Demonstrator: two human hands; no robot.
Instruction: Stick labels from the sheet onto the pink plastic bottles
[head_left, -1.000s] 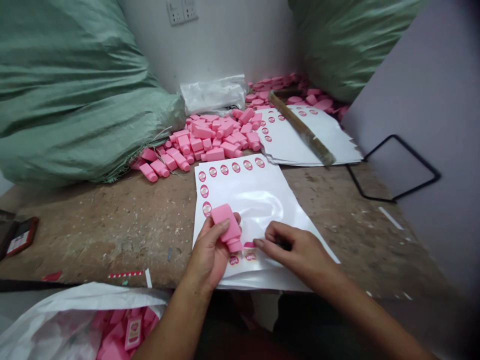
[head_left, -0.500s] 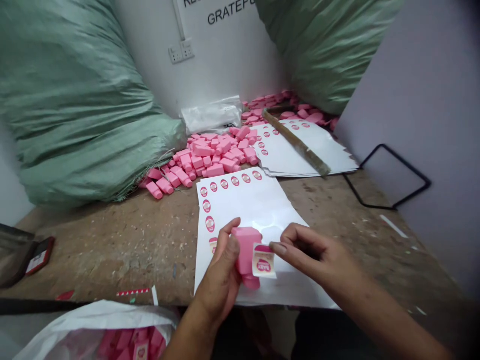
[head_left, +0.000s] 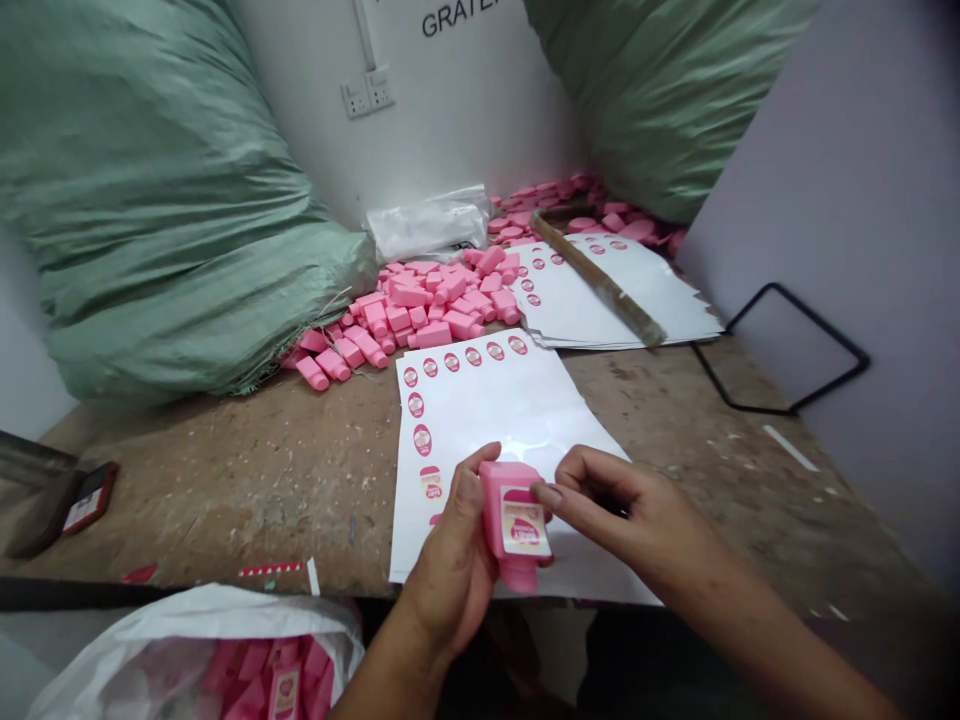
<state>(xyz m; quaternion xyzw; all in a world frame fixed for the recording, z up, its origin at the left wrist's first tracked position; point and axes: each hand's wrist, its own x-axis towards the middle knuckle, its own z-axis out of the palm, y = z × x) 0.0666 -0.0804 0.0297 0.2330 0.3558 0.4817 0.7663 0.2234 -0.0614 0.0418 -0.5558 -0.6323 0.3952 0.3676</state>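
My left hand (head_left: 450, 570) grips a small pink bottle (head_left: 511, 525) upside down, cap toward me, over the near edge of a white sticker sheet (head_left: 502, 420). A pink and white label (head_left: 525, 522) lies on the bottle's face. My right hand (head_left: 630, 515) is pinched, with thumb and forefinger tips on the label's upper right corner. Several oval stickers remain along the sheet's top and left edges.
A pile of pink bottles (head_left: 420, 305) lies behind the sheet, beside a large green sack (head_left: 150, 200). A stack of sheets (head_left: 622, 295) under a wooden stick (head_left: 600, 280) sits at back right. A white bag of labelled bottles (head_left: 210, 660) is at lower left, a phone (head_left: 86, 497) at far left.
My right hand peeled a label off the sheet, carried it to the bottle, and now presses it onto the bottle's face. My left hand turned the bottle toward it.
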